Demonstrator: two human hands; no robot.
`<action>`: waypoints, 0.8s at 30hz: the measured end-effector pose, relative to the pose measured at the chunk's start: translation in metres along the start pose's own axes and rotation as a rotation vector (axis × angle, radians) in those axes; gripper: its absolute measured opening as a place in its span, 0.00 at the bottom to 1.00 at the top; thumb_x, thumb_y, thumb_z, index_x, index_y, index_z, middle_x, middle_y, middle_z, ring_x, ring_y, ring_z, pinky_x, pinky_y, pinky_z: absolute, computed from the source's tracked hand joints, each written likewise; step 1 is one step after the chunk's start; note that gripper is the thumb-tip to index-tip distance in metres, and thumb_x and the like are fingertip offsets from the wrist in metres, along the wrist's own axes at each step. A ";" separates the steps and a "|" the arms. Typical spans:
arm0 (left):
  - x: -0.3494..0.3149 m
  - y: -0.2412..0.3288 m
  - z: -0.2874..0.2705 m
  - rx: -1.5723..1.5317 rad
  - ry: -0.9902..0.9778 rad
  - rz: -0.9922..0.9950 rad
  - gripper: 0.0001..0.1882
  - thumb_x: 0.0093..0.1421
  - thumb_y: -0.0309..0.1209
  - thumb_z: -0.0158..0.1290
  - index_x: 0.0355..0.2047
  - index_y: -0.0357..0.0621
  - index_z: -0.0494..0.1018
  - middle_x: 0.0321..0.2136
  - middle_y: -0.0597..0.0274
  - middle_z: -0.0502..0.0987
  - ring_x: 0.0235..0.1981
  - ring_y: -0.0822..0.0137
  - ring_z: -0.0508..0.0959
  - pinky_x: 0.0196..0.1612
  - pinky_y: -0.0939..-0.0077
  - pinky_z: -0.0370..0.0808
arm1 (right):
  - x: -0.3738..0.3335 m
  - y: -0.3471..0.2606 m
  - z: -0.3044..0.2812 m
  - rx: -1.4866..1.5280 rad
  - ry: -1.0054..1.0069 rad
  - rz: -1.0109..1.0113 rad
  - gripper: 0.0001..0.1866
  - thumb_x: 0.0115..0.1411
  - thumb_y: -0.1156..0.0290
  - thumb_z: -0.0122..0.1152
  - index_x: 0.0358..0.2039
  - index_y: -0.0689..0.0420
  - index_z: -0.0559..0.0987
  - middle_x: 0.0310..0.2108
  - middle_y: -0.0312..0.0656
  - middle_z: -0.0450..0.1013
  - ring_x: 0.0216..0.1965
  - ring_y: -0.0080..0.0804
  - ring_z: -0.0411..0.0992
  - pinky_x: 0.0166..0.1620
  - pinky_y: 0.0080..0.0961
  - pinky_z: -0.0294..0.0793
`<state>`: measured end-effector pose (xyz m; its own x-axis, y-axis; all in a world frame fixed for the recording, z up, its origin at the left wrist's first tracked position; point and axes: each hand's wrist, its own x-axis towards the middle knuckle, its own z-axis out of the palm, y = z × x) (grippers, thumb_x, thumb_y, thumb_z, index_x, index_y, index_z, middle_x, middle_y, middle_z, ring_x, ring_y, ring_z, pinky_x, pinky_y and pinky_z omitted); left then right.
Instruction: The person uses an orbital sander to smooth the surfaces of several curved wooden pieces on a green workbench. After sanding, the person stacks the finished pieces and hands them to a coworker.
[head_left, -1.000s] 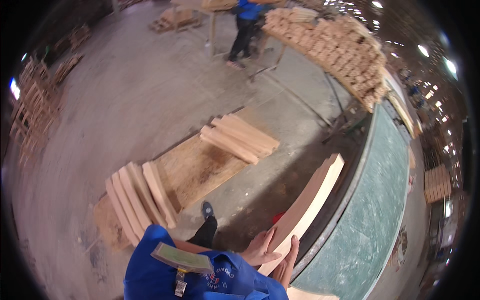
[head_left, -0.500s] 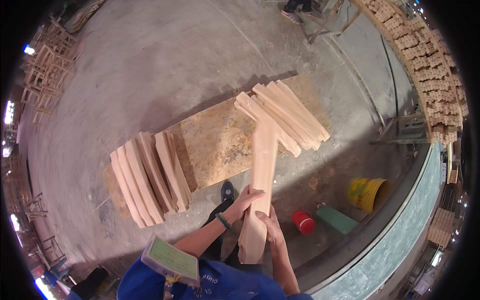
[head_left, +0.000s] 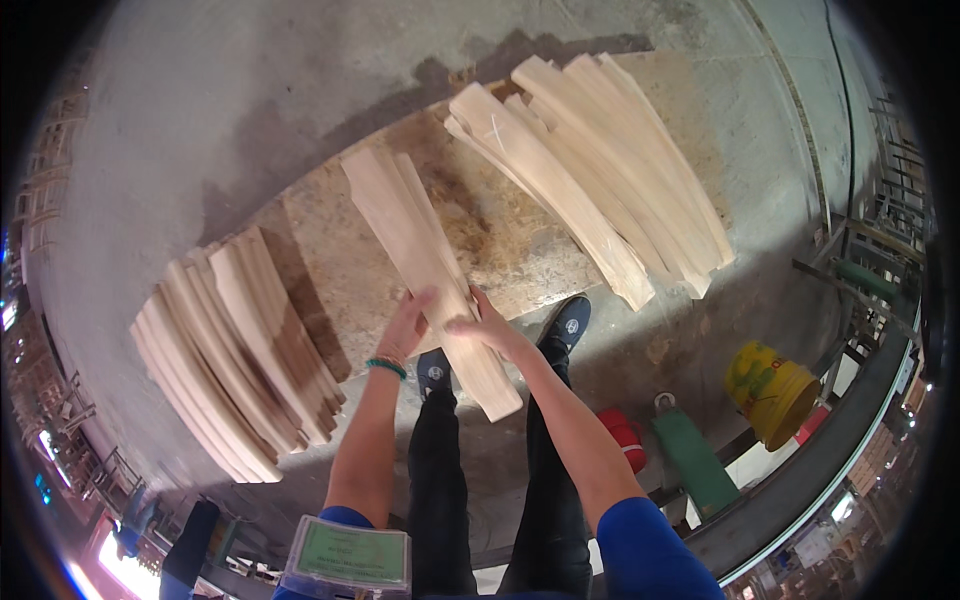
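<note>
Left hand [head_left: 405, 325]: clamped on the left side of a curved wooden slat [head_left: 398, 225], thumb laid across the upper face. A green bracelet [head_left: 386, 367] is on that wrist. Right hand [head_left: 490, 328]: clamped on the opposite side of the same slat, thumb on top. The undersides of both grips are hidden.

The slat lies obliquely over the middle of a wooden panel [head_left: 525, 255], its far end near the panel's far edge and its near end projecting past the near edge, above the gap between two dark shoes [head_left: 570, 325]. A second edge shows along its right side; whether this is a separate piece cannot be told, nor whether the slat rests on the panel.

A left group of slats [head_left: 235, 350] sits side by side at the panel's left end, near ends overhanging the near edge. A right group of slats [head_left: 625, 170] occupies the right end; its leftmost upper piece bears a pale mark.

Beyond the near edge, to the right: a red container [head_left: 622, 438], a green object [head_left: 695, 455] and a yellow bucket [head_left: 770, 395], tilted.
</note>
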<state>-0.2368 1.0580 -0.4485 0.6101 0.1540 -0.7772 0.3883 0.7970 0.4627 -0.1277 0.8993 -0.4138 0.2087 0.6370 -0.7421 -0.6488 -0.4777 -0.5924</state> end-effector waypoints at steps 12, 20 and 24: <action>0.039 -0.031 0.015 0.839 0.668 0.432 0.31 0.66 0.39 0.51 0.63 0.33 0.59 0.63 0.49 0.62 0.64 0.59 0.62 0.65 0.66 0.59 | 0.001 -0.030 -0.082 -0.406 0.016 -0.190 0.33 0.56 0.71 0.62 0.63 0.56 0.66 0.62 0.49 0.64 0.64 0.39 0.61 0.63 0.32 0.61; 0.185 -0.031 0.200 0.572 0.135 0.539 0.60 0.60 0.37 0.60 0.65 0.37 0.18 0.67 0.35 0.45 0.64 0.53 0.61 0.65 0.68 0.59 | -0.023 -0.148 -0.422 -0.674 0.836 -0.350 0.35 0.64 0.47 0.54 0.63 0.57 0.66 0.61 0.50 0.65 0.62 0.38 0.63 0.63 0.33 0.59; 0.197 -0.053 0.235 0.271 -0.072 0.256 0.69 0.58 0.35 0.62 0.57 0.41 0.02 0.64 0.35 0.50 0.52 0.54 0.74 0.55 0.71 0.73 | -0.009 -0.114 -0.475 -0.628 0.750 -0.035 0.40 0.59 0.43 0.58 0.64 0.57 0.66 0.60 0.53 0.66 0.60 0.40 0.64 0.60 0.37 0.63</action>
<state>0.0253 0.9089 -0.5258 0.7545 0.2787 -0.5941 0.3799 0.5527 0.7417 0.2915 0.6605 -0.4884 0.7723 0.2105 -0.5993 -0.1710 -0.8397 -0.5154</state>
